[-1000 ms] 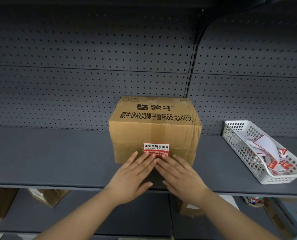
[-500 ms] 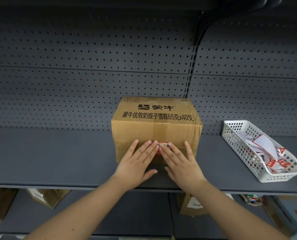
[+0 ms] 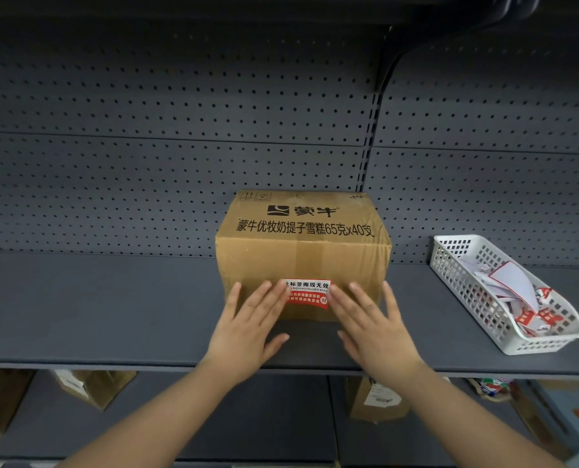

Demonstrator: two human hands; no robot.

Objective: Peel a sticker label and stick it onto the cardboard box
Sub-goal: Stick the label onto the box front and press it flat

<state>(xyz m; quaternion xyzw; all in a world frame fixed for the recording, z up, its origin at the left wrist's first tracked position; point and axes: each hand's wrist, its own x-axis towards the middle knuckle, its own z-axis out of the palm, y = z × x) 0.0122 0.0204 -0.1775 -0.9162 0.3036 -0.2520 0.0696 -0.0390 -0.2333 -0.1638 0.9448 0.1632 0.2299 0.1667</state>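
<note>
Cardboard box [image 3: 303, 255] sits on the grey shelf [image 3: 95, 305], mid-width, back against the pegboard. Red-and-white sticker label [image 3: 307, 293] is stuck low on the box's front face, centred. Left hand [image 3: 247, 327] flat, fingers spread, tips on the front face just left of the label. Right hand [image 3: 374, 327] likewise flat and open, tips just right of it. Neither grips anything. White basket [image 3: 450, 275] of label scraps near the shelf's right end.
</note>
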